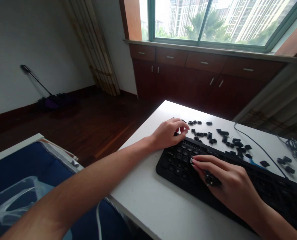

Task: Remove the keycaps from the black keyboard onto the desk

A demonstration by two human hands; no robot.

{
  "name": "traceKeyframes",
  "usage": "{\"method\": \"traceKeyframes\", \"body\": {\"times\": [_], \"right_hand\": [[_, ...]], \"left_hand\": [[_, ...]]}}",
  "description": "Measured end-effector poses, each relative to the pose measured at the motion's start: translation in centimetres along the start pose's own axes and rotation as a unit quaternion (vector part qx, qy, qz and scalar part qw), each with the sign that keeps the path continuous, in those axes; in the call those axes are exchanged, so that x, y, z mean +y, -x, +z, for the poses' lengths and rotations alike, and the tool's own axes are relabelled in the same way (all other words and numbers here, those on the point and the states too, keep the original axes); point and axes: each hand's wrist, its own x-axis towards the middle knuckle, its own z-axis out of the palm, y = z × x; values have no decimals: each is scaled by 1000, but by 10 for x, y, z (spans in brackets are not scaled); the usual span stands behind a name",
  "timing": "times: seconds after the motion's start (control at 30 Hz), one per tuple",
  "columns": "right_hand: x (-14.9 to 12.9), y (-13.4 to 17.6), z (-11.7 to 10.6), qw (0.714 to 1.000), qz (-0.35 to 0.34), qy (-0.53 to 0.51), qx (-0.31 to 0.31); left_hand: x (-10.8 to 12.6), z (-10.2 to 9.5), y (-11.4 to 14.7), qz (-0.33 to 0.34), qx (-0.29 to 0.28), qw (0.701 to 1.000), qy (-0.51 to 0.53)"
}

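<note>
Above keyboard (228, 173) | left hand (167, 133) grip apparently pinching keycap (176, 134)

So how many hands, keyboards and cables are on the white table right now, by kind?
Hands: 2, left hand and right hand
Keyboard: 1
Cable: 1
Total: 4

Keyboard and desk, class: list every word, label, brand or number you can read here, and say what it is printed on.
None can be read.
Keyboard: key legends too small and blurred.
Loose keycaps on the white table: any markings too small to tell.
Nothing else bears legible text.
</note>
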Motion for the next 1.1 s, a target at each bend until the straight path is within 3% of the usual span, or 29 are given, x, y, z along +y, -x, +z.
{"method": "traceKeyframes", "body": {"times": [0.57,1.1], "right_hand": [[2,4,-2,999,9,-6,-39],[1,4,-2,999,13,-7,-33]], "left_hand": [[0,-1,0,9,-6,1000,2],[-1,0,0,12,-4,1000,-2]]}}
